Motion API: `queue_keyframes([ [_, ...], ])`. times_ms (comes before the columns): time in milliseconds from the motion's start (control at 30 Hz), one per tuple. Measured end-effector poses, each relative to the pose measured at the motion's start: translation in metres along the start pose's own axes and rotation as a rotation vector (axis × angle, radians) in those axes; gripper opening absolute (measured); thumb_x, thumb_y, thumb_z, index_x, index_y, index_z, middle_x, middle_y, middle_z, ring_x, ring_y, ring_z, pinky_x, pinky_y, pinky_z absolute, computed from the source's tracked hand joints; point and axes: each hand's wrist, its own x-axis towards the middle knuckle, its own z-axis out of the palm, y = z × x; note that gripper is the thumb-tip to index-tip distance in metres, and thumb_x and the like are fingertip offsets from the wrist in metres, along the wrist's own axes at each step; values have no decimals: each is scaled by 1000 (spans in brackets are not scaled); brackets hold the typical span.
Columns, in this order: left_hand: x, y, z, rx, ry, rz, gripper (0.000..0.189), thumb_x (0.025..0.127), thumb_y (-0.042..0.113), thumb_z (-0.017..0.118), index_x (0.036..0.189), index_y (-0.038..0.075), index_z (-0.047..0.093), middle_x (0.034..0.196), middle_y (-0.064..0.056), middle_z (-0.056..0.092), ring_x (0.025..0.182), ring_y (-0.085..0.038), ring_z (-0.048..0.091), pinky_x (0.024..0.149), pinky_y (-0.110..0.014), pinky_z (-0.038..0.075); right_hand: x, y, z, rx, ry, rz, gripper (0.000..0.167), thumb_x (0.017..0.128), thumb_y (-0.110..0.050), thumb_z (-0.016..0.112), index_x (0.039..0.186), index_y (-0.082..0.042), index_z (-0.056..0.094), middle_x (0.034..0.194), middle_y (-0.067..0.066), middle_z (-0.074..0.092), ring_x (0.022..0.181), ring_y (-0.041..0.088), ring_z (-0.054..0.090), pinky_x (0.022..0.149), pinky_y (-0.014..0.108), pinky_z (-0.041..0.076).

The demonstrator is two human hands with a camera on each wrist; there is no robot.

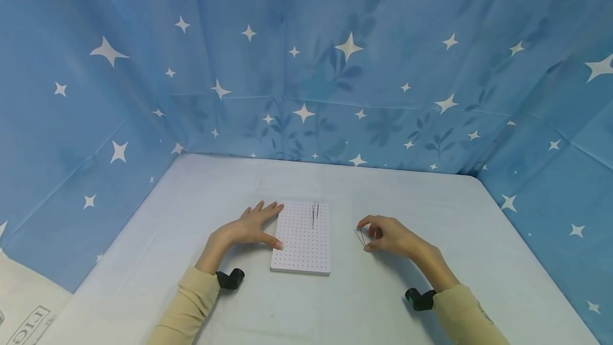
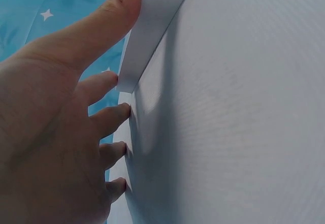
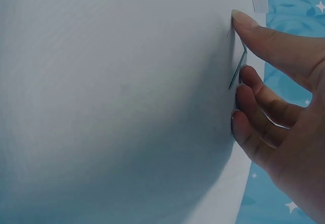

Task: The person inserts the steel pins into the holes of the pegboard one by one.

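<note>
A white board (image 1: 299,254) with rows of small holes lies on the table. Two thin metal pins (image 1: 313,217) stand upright near its far right part. My left hand (image 1: 251,228) is spread along the board's left side, its thumb and index fingertip at the edge. In the left wrist view the other fingertips reach down to the tabletop. To the right of the board, my right hand (image 1: 392,236) bends over a few thin metal pins (image 3: 237,71) lying on the table. Thumb and fingers are apart around them, fingertips right at the table surface.
A white cloth covers the table (image 1: 383,307). Behind and at both sides hangs a blue curtain (image 1: 306,57) with white stars. Each wrist wears a black camera, one at the left (image 1: 231,279) and one at the right (image 1: 419,300).
</note>
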Motion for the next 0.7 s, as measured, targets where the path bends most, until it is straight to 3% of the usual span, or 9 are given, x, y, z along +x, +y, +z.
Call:
queue_keyframes([
  [700,-2,2,-3,-9,-7,-4,110,79,48,86,165,17,26,172,-13,19,159,-44,3,128,-63,1,5,-4,-2,-47,-43,14,54,82,-11,86,132,-13,65,93,3,61,81,17,54,71,31,49],
])
